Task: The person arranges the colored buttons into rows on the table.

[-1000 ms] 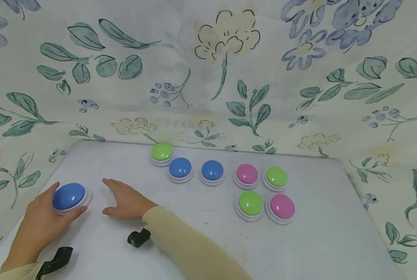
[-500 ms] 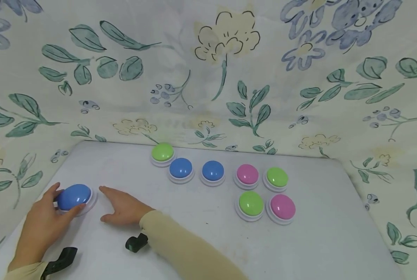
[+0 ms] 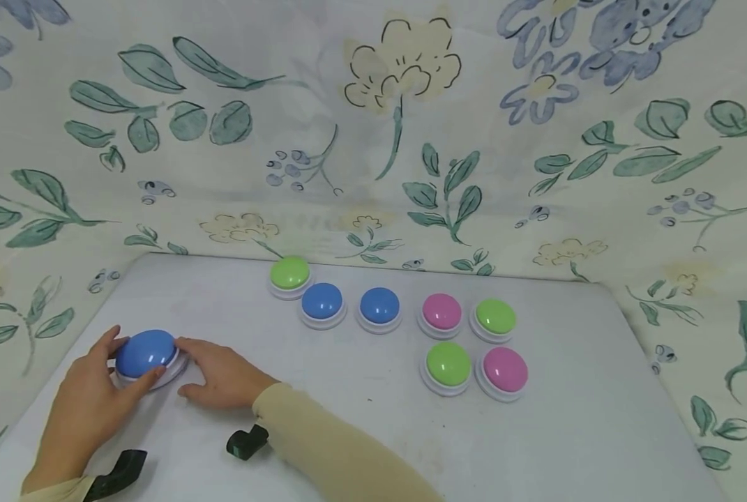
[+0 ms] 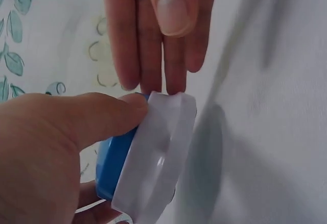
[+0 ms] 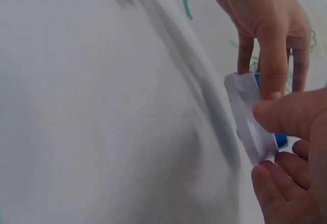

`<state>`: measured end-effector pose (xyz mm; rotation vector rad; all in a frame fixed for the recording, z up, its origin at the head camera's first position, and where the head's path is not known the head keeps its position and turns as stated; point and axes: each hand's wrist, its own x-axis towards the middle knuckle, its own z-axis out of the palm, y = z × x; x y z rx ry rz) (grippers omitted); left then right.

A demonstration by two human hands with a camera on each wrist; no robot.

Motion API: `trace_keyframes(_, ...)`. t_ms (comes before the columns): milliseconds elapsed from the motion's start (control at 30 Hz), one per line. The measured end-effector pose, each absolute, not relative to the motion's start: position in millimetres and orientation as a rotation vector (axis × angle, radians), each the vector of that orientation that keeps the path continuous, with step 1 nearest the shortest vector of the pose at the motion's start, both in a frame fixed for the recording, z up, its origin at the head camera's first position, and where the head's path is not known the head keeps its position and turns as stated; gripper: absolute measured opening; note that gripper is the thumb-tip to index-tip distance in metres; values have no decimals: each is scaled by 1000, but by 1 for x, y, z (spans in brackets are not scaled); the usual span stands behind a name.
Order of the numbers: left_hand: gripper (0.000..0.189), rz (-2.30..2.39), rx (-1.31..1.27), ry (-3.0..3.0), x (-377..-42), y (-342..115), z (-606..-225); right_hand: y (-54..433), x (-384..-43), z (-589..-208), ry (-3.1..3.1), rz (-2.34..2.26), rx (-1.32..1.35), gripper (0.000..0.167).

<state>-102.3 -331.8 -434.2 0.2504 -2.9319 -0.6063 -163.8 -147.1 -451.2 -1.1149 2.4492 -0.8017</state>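
My left hand (image 3: 91, 401) grips a blue push button (image 3: 146, 354) by its side, thumb on the near edge and fingers round the far left. Its white base (image 4: 158, 142) shows in the left wrist view, with a shadow beside it on the table. From the right, my right hand (image 3: 225, 376) reaches in with fairly straight fingers, and its fingertips touch the button's edge. In the head view the right thumb lies apart from the button. The right wrist view shows both hands around the white base (image 5: 248, 112).
Toward the back of the white table (image 3: 574, 418) stand a green button (image 3: 289, 272) and two blue buttons (image 3: 321, 301). Right of centre, pink buttons (image 3: 442, 312) and green buttons (image 3: 448, 364) form a group of several. Flowered cloth (image 3: 348, 139) surrounds the table.
The left hand has carried the blue button to the right. The right hand has shifted slightly left and down, and its fingertips now meet the button's edge. The other buttons stay in place.
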Motion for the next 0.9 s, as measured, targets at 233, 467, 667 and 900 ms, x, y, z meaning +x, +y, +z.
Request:
trace_keyframes(233,103,-637,230,-2918,-100,-316,-426,-140,-154,-447,2617,-1037,-939,55)
trace_keyframes(467,104,-645,162,-2891,-95,-300,-420,-129,-154,-444,2682,-1142,-895,48)
trace_keyframes(667,106,-604,95,-2867,-93,-287,-416,-114,-153,-444,2686,-1209,-891,47)
trace_keyframes(900,104,-604,-1,-2824,-92,-267,-413,-92,-150,-441,2678,-1273,-897,46)
